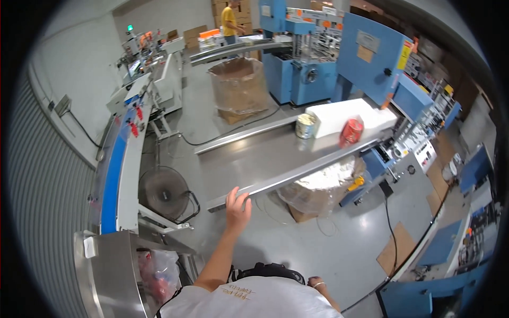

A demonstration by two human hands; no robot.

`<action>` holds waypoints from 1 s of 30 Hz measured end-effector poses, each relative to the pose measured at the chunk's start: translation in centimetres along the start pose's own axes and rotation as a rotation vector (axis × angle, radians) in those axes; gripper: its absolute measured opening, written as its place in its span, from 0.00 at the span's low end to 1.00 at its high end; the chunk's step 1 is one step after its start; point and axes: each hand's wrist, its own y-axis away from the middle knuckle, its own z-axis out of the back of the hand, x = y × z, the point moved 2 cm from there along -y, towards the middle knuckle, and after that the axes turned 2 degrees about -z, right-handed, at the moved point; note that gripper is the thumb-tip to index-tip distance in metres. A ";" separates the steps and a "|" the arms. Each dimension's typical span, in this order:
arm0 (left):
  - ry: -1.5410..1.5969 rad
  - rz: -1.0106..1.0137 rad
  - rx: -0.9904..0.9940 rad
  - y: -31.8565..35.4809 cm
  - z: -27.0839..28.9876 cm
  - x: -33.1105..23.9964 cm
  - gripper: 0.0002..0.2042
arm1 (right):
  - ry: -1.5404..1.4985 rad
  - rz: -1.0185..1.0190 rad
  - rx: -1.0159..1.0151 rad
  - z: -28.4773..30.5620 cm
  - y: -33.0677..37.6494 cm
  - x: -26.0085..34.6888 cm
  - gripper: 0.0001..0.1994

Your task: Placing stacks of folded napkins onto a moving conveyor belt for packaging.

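Note:
My left hand [238, 210] is raised at the near rail of a long metal tray [249, 161], close to its left end. Its fingers are apart, and the fingertips overlap the rail; whether they press on it I cannot make out. My right hand [314, 280] hangs low beside my body, with a pale band at the wrist; its fingers are mostly hidden. Toward the tray's right end stand a can with a pale label [305, 126] and a red can-shaped container [351, 131], both by a white block [339, 115]. Neither hand touches them.
Below the tray sits a plastic-lined box [318, 183] of white material; another lined box [238, 87] stands beyond. A floor fan [164, 193] and blue-belt conveyor [116, 175] are left. Blue machines [371, 53] stand right. A person in yellow [229, 21] is far back. Cables cross the floor.

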 end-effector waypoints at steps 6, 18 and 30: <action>0.079 -0.046 0.151 0.4 -6.7 -5.7 0.11 | -0.318 -0.086 -0.079 2.6 -1.8 -3.5 0.14; 0.100 -0.079 0.139 -6.6 -12.9 -5.0 0.09 | -0.177 -0.008 -0.211 3.4 2.7 -2.4 0.11; -0.234 0.052 0.263 -7.8 -16.3 0.6 0.16 | 0.891 0.819 -0.012 5.9 -22.6 -1.4 0.10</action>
